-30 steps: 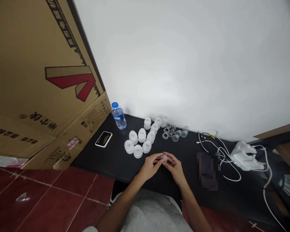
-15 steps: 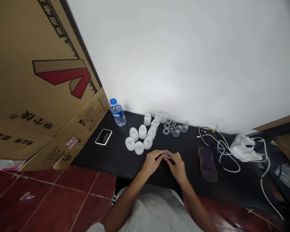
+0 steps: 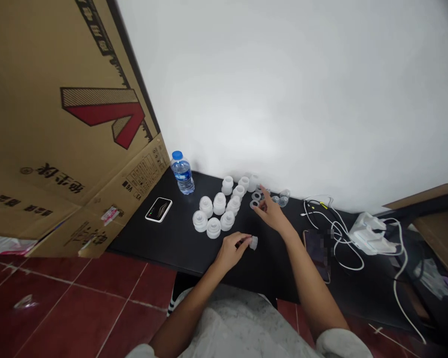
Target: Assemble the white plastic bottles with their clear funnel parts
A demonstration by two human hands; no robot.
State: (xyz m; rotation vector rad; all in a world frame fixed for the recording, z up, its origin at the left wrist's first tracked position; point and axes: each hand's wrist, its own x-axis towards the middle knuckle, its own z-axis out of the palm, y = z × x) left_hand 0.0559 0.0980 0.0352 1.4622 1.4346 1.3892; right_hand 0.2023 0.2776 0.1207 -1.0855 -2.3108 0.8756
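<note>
My left hand (image 3: 233, 249) pinches a small, clear ribbed plastic cap (image 3: 253, 242) between thumb and fingertips, just above the front part of the black table. Farther back, my right hand (image 3: 272, 214) reaches over the translucent rings, thumb and index finger spread apart. Its thumb tip is beside or on a flat ring (image 3: 254, 204); I cannot tell whether it touches. Behind that hand lie clear plastic cups (image 3: 283, 199), partly hidden by it. White plastic fittings (image 3: 213, 228), several of them, stand in rows to the left of both hands.
A water bottle (image 3: 182, 175) and a white device with a dark screen (image 3: 159, 210) sit at the left, near a large cardboard box (image 3: 97, 199). On the right are a phone (image 3: 316, 253), white cables (image 3: 353, 263) and a white plug block (image 3: 373, 233). A wall backs the table (image 3: 164, 248).
My right hand has let go of the clear cap and moved forward to the rings. My left hand stays near the same place, still holding the cap.
</note>
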